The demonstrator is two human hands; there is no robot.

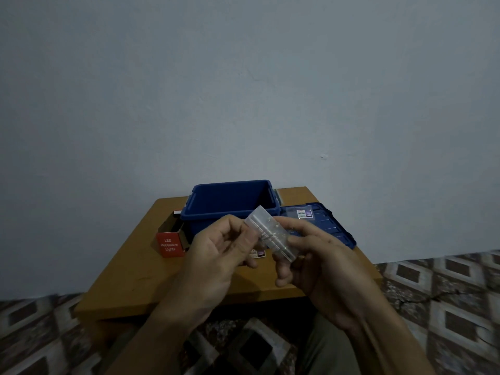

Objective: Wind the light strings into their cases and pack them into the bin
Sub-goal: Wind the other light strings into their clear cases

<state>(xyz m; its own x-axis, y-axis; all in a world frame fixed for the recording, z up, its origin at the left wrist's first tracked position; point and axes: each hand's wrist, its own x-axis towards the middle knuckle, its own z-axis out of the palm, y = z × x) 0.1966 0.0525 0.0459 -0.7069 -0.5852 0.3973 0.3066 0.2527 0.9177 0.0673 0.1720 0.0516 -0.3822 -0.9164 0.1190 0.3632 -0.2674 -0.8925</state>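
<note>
The left grip [216, 250] and right grip [322, 261] hold a clear case [263, 226] above the desk [130, 272], seemingly with fine wire inside. An open blue bin [232, 193] stands behind.

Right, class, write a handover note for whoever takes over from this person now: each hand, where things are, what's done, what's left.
Hands: left hand and right hand both hold the clear case above the table, wire inside.
The blue bin stands open behind them; no case seen in it.
Its lid lies to its right, a labelled case on it; the red box is open, left.
Done: this string looks wound.
Left: pack cases into the bin.
</note>
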